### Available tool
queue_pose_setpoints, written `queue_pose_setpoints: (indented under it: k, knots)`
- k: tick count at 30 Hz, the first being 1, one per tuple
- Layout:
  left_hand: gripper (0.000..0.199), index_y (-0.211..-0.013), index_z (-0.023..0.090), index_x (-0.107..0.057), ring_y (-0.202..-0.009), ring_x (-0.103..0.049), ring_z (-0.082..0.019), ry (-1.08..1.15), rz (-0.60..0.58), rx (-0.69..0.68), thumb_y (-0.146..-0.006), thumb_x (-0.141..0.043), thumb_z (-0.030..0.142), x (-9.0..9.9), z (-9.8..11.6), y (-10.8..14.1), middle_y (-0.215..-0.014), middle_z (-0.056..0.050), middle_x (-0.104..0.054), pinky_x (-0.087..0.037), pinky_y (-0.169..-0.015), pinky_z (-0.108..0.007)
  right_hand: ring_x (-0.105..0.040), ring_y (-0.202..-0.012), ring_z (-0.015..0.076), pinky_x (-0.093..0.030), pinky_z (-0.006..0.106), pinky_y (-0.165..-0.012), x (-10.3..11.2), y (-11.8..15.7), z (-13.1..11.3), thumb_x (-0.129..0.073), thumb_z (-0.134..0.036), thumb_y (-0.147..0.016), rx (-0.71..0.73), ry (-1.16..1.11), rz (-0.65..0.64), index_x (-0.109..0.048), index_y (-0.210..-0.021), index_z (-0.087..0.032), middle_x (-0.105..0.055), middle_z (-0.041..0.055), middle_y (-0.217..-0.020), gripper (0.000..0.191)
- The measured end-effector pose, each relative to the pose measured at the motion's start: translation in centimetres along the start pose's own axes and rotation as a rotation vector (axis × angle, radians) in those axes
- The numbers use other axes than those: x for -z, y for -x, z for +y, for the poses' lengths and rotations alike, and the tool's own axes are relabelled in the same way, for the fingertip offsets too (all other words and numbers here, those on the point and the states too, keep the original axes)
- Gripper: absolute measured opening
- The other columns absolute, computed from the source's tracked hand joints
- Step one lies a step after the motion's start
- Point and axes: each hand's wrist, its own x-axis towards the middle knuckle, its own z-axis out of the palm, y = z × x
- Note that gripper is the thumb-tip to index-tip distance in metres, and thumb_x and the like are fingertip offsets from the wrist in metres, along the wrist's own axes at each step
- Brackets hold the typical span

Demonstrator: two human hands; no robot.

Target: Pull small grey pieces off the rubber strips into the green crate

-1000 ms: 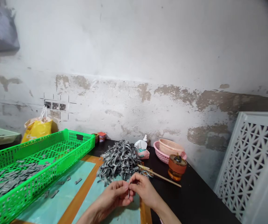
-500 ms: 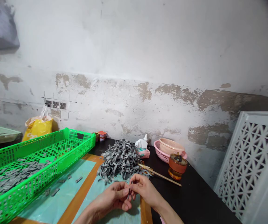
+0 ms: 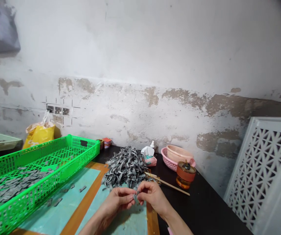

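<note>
Fingertip to fingertip, both hands meet over the blue-green sheet just in front of a heap of grey strips. A small grey strip shows between them, folded or looped as far as I can make out. My left hand pinches it between thumb and forefinger. On its other side, my right hand also pinches the strip with thumb and bent forefinger. The fingers hide part of it. At the left, a green plastic crate holds many small flat grey folded pieces.
Several grey pieces lie loose beside the crate. Right of the heap are a wooden stick, a tissue box, a pink basket and a lidded amber jar. A white lattice panel stands at the right.
My hands have shifted slightly and the fingers have turned around the strip. More of it now shows between the fingertips. The heap and the crate are unchanged.
</note>
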Motion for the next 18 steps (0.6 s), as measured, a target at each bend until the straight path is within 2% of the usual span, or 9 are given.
queue_pose_setpoints:
  k: [3, 6, 9, 18]
  knots:
    - [0.036, -0.072, 0.012, -0.073, -0.051, -0.057, -0.010, -0.079, 0.022, -0.071, -0.053, -0.086, 0.038, -0.3, 0.0, -0.3, -0.060, -0.004, -0.070, -0.041, -0.054, -0.020, -0.057, -0.052, 0.0105, -0.045, 0.024, -0.053, 0.1, 0.0, 0.2, -0.081, -0.034, -0.058, 0.022, 0.042, -0.045, -0.068, -0.064, -0.014, -0.062, -0.0021, -0.063, 0.024]
    - [0.040, -0.066, 0.014, -0.067, -0.048, -0.055, -0.010, -0.116, 0.061, -0.146, -0.049, -0.086, 0.045, -0.5, 0.0, -0.6, -0.054, -0.001, -0.068, -0.040, -0.051, -0.021, -0.060, -0.054, 0.0120, -0.047, 0.026, -0.057, 0.0, 0.0, 0.4, -0.080, -0.036, -0.060, -0.046, 0.021, -0.059, -0.067, -0.067, -0.014, -0.066, 0.0003, -0.063, 0.027]
    - [0.038, -0.066, 0.014, -0.067, -0.050, -0.057, -0.011, -0.121, 0.056, -0.166, -0.050, -0.086, 0.043, -0.6, 0.1, -0.5, -0.056, -0.002, -0.068, -0.042, -0.053, -0.022, -0.061, -0.053, 0.0120, -0.047, 0.026, -0.057, 0.0, -0.1, 0.5, -0.081, -0.037, -0.060, -0.085, 0.002, -0.028, -0.063, -0.069, -0.014, -0.068, 0.0016, -0.062, 0.031]
    - [0.036, -0.068, 0.013, -0.070, -0.057, -0.062, -0.016, -0.129, 0.008, -0.199, -0.054, -0.084, 0.043, -1.1, 0.5, 0.0, -0.060, -0.005, -0.071, -0.044, -0.059, -0.026, -0.060, -0.052, 0.0114, -0.044, 0.024, -0.053, 0.2, -0.1, 0.7, -0.081, -0.030, -0.056, -0.073, 0.023, 0.061, -0.054, -0.071, -0.016, -0.060, -0.0043, -0.062, 0.034]
